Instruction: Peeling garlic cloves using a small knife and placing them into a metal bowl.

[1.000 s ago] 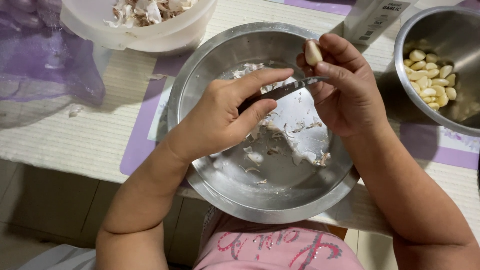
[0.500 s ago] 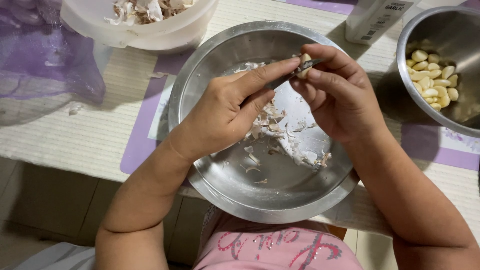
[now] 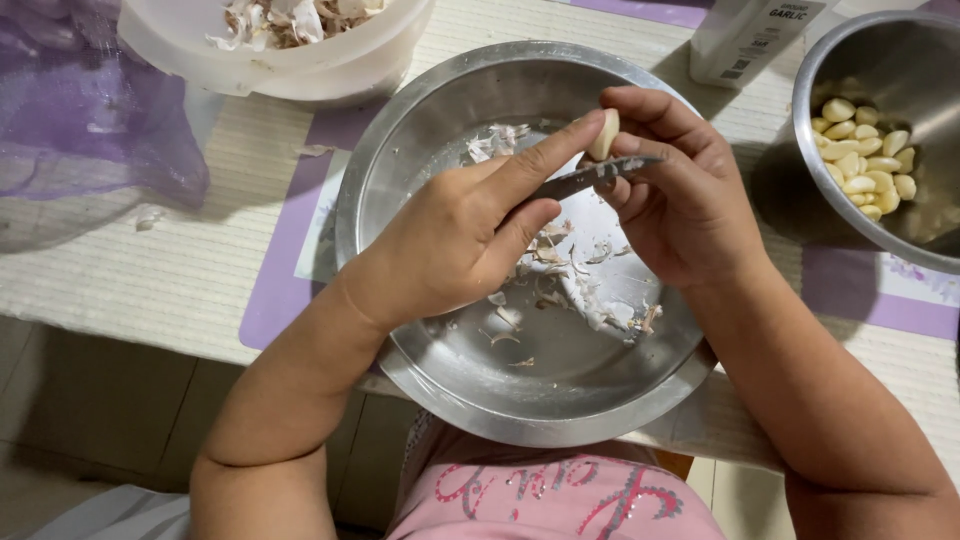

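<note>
Head view looks down on a pale peeled garlic clove (image 3: 604,135) pinched between the left hand's (image 3: 455,240) index fingertip and the right hand's (image 3: 680,200) fingers, above the wide round steel bowl (image 3: 400,150) littered with papery skins (image 3: 560,270). Right fingers also clasp a small metal knife blade (image 3: 590,180), lying just under the clove. A second steel bowl of peeled cloves (image 3: 862,160) sits right on the counter (image 3: 150,270).

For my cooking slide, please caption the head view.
Left hand and right hand peel a pale garlic clove with a small knife over a round steel bowl.
</note>
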